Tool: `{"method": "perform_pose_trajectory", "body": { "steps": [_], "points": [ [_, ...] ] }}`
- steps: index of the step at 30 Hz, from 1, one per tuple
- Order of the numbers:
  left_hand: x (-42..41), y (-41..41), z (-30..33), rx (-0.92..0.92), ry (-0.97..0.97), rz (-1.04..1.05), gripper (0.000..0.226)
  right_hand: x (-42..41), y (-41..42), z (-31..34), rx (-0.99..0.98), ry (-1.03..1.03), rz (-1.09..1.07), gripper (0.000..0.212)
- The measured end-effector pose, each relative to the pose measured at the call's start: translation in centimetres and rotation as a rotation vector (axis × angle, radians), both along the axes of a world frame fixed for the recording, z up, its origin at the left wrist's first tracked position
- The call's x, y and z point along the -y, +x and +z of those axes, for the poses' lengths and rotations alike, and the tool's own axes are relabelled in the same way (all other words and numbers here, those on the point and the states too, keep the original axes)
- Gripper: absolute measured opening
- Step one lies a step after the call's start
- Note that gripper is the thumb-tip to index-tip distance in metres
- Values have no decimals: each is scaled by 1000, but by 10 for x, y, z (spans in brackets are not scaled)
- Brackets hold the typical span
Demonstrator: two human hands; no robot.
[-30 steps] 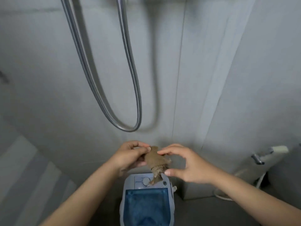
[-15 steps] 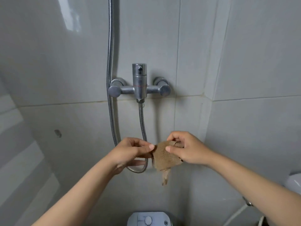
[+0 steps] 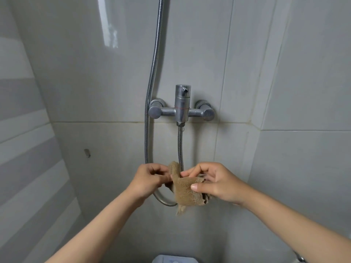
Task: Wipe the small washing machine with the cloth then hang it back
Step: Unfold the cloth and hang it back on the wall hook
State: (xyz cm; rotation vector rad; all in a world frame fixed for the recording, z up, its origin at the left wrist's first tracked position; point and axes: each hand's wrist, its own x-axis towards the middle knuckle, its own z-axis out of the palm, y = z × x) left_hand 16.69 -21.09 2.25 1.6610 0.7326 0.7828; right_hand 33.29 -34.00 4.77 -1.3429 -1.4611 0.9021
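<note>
Pinching coarse tan mesh cloth (image 3: 185,188), both hands, left hand (image 3: 150,180), right hand (image 3: 216,182)

Crumpled tan cloth (image 3: 187,188), held aloft.

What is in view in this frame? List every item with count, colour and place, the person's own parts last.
cloth: 1, tan, held between both hands, below the mixer
shower mixer: 1, chrome, on the back wall, centre
shower hose: 1, metal, runs down left of the mixer and loops up to its underside
washing machine: 1, white, only its top edge at the bottom of the frame
wall tiles: several, pale grey, back and side walls
wall mark: 1, dark, left of the hose
left hand: 1, pinching the cloth's upper left
right hand: 1, gripping the cloth's right side
</note>
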Motion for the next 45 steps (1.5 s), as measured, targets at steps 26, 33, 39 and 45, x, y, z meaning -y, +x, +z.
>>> {"method": "perform_pose_trajectory", "body": {
  "steps": [26,33,39,45],
  "points": [
    [-104,-173,-26,-261,818,460,13,-172,-143,-44,638,543,-145,16],
    [-183,-209,-38,-581,1162,334,6,-251,-163,-51,1173,664,79,34],
    [-253,-209,-49,-835,1225,265,17,-323,-176,-65,1414,752,-7,29],
    [-287,-197,-63,-798,1022,349,17,-363,-180,-83,1464,880,-114,31]
  ]
}}
